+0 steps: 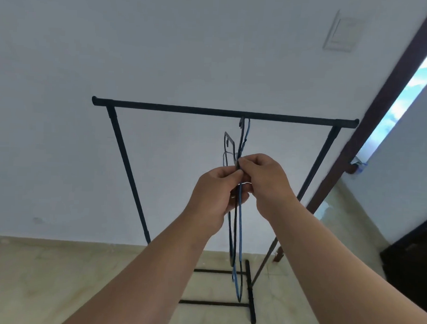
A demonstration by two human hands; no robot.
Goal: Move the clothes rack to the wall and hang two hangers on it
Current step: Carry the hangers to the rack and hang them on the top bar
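Black metal, the rack [224, 112] stands by the wall [163, 51], one hanger hook [245, 125] at its bar. Both hands pinch the thin hangers [239, 235] just below it: left hand [216, 193] and right hand [262, 180] closed on the wires. Best to part them gently, keep one hooked, then lift the other hook [229, 143] clear over the bar.

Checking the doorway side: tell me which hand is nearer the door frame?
Right. The right hand sits on the hangers toward the door frame; the left hand grips them farther away.
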